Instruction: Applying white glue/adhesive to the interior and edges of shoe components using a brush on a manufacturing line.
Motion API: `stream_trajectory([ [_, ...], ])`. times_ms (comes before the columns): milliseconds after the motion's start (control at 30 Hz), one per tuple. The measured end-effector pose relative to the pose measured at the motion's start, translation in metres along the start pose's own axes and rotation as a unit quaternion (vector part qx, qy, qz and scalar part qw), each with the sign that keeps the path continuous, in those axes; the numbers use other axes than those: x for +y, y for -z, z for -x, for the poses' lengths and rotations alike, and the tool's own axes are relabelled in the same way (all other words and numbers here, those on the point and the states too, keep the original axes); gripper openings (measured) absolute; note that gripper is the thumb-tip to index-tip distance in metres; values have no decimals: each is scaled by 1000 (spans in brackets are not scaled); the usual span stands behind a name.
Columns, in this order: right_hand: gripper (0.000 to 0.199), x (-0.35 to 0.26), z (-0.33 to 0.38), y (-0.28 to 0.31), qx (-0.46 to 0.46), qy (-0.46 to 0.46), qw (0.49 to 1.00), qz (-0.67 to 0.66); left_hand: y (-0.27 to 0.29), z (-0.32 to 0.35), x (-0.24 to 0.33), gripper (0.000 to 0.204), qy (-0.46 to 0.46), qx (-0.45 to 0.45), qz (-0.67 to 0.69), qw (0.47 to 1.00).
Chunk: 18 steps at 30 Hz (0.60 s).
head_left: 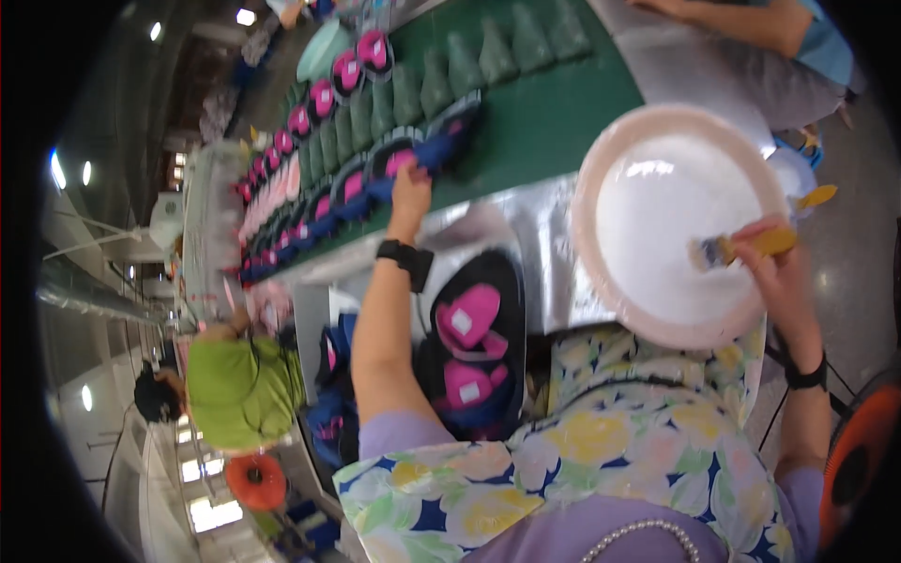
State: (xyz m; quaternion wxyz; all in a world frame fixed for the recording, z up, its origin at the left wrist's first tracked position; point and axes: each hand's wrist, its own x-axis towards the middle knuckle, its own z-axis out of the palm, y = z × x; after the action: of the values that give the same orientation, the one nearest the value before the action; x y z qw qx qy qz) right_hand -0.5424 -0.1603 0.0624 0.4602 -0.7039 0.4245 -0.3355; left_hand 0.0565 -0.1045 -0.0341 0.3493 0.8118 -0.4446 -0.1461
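Observation:
My right hand [774,258] is closed round the yellow handle of a paintbrush [718,251]. The brush's bristles are over the white liquid [671,202] in a wide pale pink basin [589,202]. On the left, my left hand [410,192] reaches over the near edge of the green conveyor belt [526,141]. Its fingers are bent against a navy and pink shoe upper [399,164], and they seem to pinch its edge. That upper lies in a row of similar ones along the belt's near side.
Green shoe lasts [493,56] and pink-lined uppers [347,70] stand in rows on the belt. A tray before me holds black and pink uppers [469,314]. A person in green [239,385] is at left, another person's arm [741,23] at upper right. An orange fan [859,460] stands at right.

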Motion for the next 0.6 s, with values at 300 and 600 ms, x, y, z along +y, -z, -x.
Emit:
stream_trajectory([
  [300, 16, -11, -29, -21, -51, 35, 998, -14, -1, 236, 128, 80, -122, -348, -237, 899],
  [600, 25, -10, -18, -26, -77, 64, 994, 45, 59, 197, 122, 56, 153, -225, 245, 930],
])
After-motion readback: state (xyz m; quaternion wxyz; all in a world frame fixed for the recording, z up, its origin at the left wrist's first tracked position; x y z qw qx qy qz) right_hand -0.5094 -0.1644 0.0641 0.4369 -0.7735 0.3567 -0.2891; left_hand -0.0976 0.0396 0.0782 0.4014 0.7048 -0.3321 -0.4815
